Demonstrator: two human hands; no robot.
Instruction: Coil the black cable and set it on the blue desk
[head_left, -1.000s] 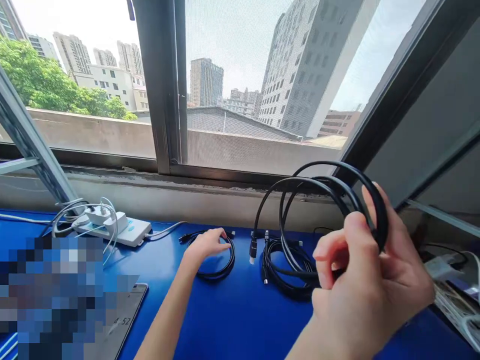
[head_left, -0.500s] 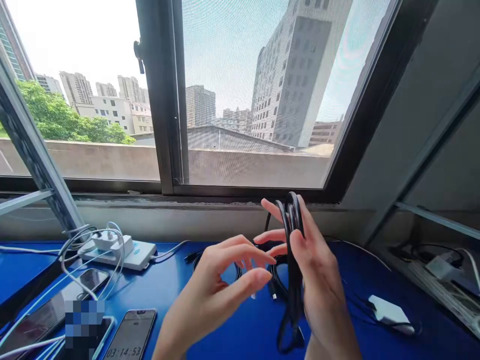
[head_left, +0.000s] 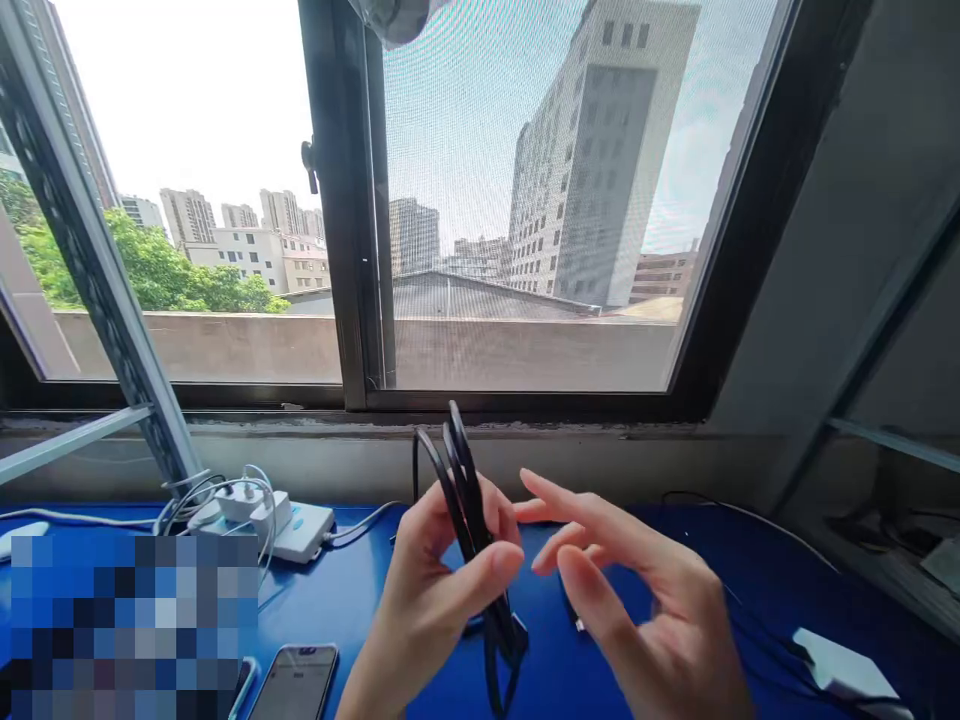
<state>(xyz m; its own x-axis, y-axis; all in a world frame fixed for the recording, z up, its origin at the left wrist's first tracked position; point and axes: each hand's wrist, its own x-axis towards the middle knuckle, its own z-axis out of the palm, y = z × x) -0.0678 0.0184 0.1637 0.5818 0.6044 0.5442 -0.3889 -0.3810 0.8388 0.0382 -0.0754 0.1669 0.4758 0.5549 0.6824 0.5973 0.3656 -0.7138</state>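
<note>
Black cable coil (head_left: 474, 505): found above the blue table (head_left: 367, 590), in the grasp of the left hand (head_left: 424, 610). The thumb presses across the near side of the bundled strands, with the fingers behind; how many fingers bear on it cannot be told. The long axis of the coil stands close to upright, top leaning left, and its lower loop hangs below the thumb. The right hand (head_left: 645, 610) is positioned to the right of the coil, fingers spread and slightly bent, thumb apart, no object seen between them. From its fingertips the coil lies leftward, a short gap away, its length running across the line between the two hands. The left hand is the nearer, being in contact. Whether the right fingertips touch the left fingers cannot be determined. On the table, a phone (head_left: 296, 680) lies to the left and a white adapter (head_left: 847, 665) to the far right. Farther back, a white power strip (head_left: 307, 535) carries plugs. Beyond stands a dark window frame (head_left: 360, 250).
</note>
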